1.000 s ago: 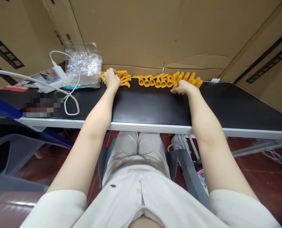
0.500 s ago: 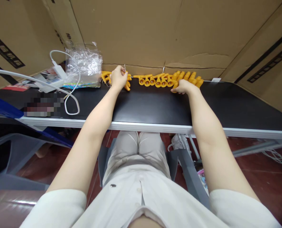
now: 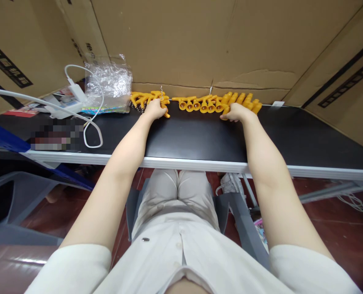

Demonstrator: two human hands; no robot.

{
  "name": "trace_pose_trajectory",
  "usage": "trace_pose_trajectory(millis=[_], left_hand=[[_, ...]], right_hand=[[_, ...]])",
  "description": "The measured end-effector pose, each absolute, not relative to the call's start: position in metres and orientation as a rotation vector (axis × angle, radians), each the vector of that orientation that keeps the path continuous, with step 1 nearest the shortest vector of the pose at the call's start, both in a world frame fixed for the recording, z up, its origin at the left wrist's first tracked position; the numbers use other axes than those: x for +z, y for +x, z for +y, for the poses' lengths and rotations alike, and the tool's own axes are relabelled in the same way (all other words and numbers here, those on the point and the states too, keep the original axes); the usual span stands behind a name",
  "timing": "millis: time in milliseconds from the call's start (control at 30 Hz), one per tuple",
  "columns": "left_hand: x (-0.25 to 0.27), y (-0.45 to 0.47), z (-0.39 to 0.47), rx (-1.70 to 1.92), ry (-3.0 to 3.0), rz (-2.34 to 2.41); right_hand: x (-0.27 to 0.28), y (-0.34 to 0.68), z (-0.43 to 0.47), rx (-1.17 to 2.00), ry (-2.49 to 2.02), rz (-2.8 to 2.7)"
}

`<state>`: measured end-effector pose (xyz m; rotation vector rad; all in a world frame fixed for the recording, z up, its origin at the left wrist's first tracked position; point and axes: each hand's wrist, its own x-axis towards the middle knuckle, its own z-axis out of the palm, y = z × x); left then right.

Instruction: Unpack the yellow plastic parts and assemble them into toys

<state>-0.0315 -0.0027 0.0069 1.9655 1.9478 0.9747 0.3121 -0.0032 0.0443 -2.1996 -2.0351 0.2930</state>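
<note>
Near the back of the black table, my left hand (image 3: 154, 110) is closed around a yellow plastic piece (image 3: 162, 103) with a thin coiled metal spring (image 3: 161, 90) sticking up from it. Beside and behind that hand lie several branched yellow pieces (image 3: 141, 97), some with springs on them. To the right, my right hand (image 3: 237, 112) is closed on another yellow piece (image 3: 224, 111), its fingers partly hidden. Next to it stands a cluster of yellow tube-like pieces (image 3: 244, 98). Between my hands is a row of yellow pieces with round cup-shaped ends (image 3: 196, 105).
Clear plastic packaging (image 3: 109, 87) stands at the back left. A white cable (image 3: 100, 132) loops over the table beside a white adapter (image 3: 76, 92). Cardboard panels (image 3: 181, 45) wall the table's back and sides. A small white tag (image 3: 278, 103) lies at the back right.
My left hand has moved down slightly from its raised pinch at the spring's height to lower on the yellow piece, leaving the spring upright in view. My right hand stays put.
</note>
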Motion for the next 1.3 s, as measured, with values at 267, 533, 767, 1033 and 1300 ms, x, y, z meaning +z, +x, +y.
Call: trace_pose_trajectory(millis=[267,533,767,1033,1300], left_hand=[[-0.004,-0.036,0.008,0.806,2.032,1.969],[-0.008,-0.038,0.017,0.915,2.049,2.030],[-0.004,-0.036,0.009,1.038,2.103,1.941],[0.011,-0.024,-0.012,0.954,2.180,1.860],[0.012,-0.021,-0.016,0.966,2.264,1.781]], right_hand=[[0.045,0.311,-0.003,0.303,-2.178,-2.026],[0.046,0.310,-0.006,0.253,-2.210,-2.059],[0.044,0.304,-0.002,0.037,-2.105,-2.063],[0.034,0.285,0.006,-0.079,-1.670,-2.224],[0.025,0.275,0.010,-0.190,-1.381,-2.333]])
